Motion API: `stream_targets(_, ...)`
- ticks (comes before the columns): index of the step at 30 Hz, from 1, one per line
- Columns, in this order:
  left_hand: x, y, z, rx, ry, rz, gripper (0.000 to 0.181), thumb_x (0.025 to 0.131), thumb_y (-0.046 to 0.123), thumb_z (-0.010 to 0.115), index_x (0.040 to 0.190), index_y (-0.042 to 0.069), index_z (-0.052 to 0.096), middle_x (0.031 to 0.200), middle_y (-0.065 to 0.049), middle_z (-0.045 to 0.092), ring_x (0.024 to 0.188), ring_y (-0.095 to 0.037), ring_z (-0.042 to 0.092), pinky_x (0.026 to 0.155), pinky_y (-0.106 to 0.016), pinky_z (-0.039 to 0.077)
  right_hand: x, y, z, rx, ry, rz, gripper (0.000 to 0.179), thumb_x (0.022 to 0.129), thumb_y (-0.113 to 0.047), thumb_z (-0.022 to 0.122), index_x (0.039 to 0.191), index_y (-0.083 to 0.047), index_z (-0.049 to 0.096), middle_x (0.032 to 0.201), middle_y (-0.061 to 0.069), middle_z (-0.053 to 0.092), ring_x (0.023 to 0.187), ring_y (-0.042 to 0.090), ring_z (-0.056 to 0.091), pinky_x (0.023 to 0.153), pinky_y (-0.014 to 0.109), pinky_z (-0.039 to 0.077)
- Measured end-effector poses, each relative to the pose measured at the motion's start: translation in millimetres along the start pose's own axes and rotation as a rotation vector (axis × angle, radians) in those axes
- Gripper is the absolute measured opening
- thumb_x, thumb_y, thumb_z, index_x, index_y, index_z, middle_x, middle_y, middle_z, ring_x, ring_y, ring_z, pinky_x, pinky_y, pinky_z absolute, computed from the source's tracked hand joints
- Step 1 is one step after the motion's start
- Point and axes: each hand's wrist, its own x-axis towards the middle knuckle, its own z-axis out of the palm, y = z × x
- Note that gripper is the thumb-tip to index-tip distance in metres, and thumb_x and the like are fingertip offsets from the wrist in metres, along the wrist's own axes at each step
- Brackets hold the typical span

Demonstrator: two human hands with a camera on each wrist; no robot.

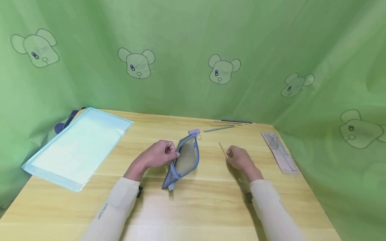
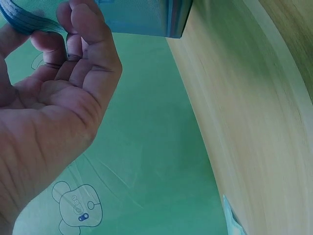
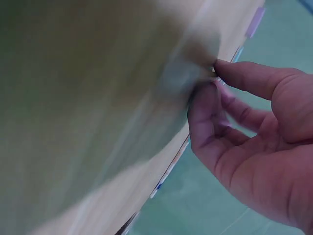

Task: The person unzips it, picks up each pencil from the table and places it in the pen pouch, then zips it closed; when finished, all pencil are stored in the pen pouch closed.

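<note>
Pinching one edge of the blue pouch (image 1: 187,154), the left hand (image 1: 157,154) has it just to its right, mouth gaping. The right hand (image 1: 240,159) grasps a thin yellow stick (image 1: 222,149) between thumb and fingertips, its free end pointing away and slightly left of that hand; more slim sticks (image 1: 219,128) lie beyond it on the tabletop (image 1: 187,214). Good handling here probably means keeping the edge steady and spread, with a light, firm pinch near the stick's end.
</note>
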Motion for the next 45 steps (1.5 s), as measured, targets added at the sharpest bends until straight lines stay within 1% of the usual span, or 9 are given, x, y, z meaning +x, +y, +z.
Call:
stream_targets(4, 0.5, 0.1, 0.1, 0.001, -0.003, 0.000, 0.021, 0.105, 0.013, 0.066, 0.087, 0.010, 0.056, 0.076, 0.001, 0.053, 0.067, -0.013, 0.051, 0.063, -0.024, 0.045, -17.3, -13.7, 5.2, 0.039, -0.033, 0.040, 0.021, 0.094, -0.009, 0.073, 0.111, 0.000, 0.064, 0.110, 0.018, 0.072, 0.097, 0.030, 0.068, 0.086, 0.044, 0.061)
stream_targets(11, 0.9, -1.5, -2.3, 0.006, 0.000, 0.007, 0.022, 0.105, 0.014, 0.067, 0.087, 0.009, 0.057, 0.075, 0.001, 0.053, 0.067, -0.013, 0.052, 0.063, -0.024, 0.046, -40.2, -37.7, 13.2, 0.088, -0.082, 0.069, 0.027, 0.094, -0.005, 0.074, 0.117, 0.002, 0.061, 0.105, 0.014, 0.066, 0.090, 0.025, 0.063, 0.079, 0.036, 0.058)
stream_targets(16, 1.3, -2.6, -2.6, 0.011, 0.002, 0.008, 0.022, 0.105, 0.014, 0.067, 0.086, 0.009, 0.057, 0.076, 0.002, 0.053, 0.067, -0.012, 0.051, 0.062, -0.024, 0.045, -46.0, -43.1, 20.3, 0.088, -0.060, 0.075, 0.027, 0.093, -0.004, 0.074, 0.117, 0.000, 0.061, 0.098, 0.010, 0.063, 0.082, 0.023, 0.059, 0.071, 0.031, 0.053)
stream_targets(23, 0.6, -2.2, -2.8, 0.011, 0.006, 0.012, 0.022, 0.105, 0.014, 0.067, 0.086, 0.009, 0.057, 0.076, 0.002, 0.053, 0.067, -0.012, 0.051, 0.062, -0.023, 0.044, -48.4, -46.7, 23.3, 0.118, -0.043, 0.070, 0.029, 0.091, -0.004, 0.077, 0.115, -0.001, 0.061, 0.097, 0.010, 0.063, 0.082, 0.022, 0.059, 0.070, 0.030, 0.053)
stream_targets(29, 0.8, -2.8, -2.7, 0.010, 0.005, 0.008, 0.022, 0.105, 0.014, 0.067, 0.087, 0.009, 0.057, 0.077, 0.002, 0.053, 0.067, -0.012, 0.051, 0.062, -0.023, 0.044, -49.7, -56.0, 15.9, 0.279, -0.040, 0.048, 0.028, 0.091, -0.001, 0.072, 0.117, -0.003, 0.062, 0.092, 0.009, 0.067, 0.075, 0.020, 0.060, 0.063, 0.028, 0.052)
stream_targets(33, 0.2, -1.9, -2.8, 0.015, 0.007, 0.000, 0.022, 0.105, 0.014, 0.067, 0.087, 0.009, 0.056, 0.077, 0.001, 0.053, 0.067, -0.012, 0.051, 0.062, -0.023, 0.045, -53.1, -68.6, 1.4, 0.456, -0.075, -0.057, 0.035, 0.093, 0.002, 0.067, 0.127, 0.003, 0.058, 0.093, 0.013, 0.068, 0.077, 0.019, 0.063, 0.069, 0.031, 0.058)
stream_targets(36, -0.2, -0.7, -2.3, 0.016, 0.007, -0.001, 0.022, 0.105, 0.014, 0.066, 0.086, 0.010, 0.056, 0.076, 0.001, 0.053, 0.067, -0.012, 0.051, 0.062, -0.023, 0.045, -56.1, -79.3, -8.0, 0.608, -0.158, -0.158, 0.043, 0.092, 0.004, 0.064, 0.132, 0.010, 0.052, 0.094, 0.013, 0.066, 0.080, 0.019, 0.063, 0.073, 0.031, 0.061)
stream_targets(39, -0.2, 0.3, -1.5, 0.018, 0.006, 0.005, 0.022, 0.105, 0.014, 0.067, 0.086, 0.010, 0.057, 0.076, 0.002, 0.053, 0.067, -0.012, 0.051, 0.062, -0.023, 0.045, -56.7, -91.2, -12.0, 0.702, -0.255, -0.208, 0.045, 0.090, 0.004, 0.062, 0.132, 0.012, 0.049, 0.091, 0.007, 0.062, 0.080, 0.017, 0.060, 0.072, 0.028, 0.060)
stream_targets(45, 0.1, 2.6, 3.1, 0.032, -0.002, 0.018, 0.022, 0.104, 0.014, 0.067, 0.084, 0.011, 0.057, 0.075, 0.002, 0.054, 0.067, -0.012, 0.052, 0.064, -0.025, 0.048, -45.1, -114.3, -6.4, 0.761, -0.370, -0.173, 0.045, 0.086, 0.003, 0.059, 0.130, 0.007, 0.051, 0.081, 0.002, 0.059, 0.071, 0.014, 0.057, 0.068, 0.024, 0.056)
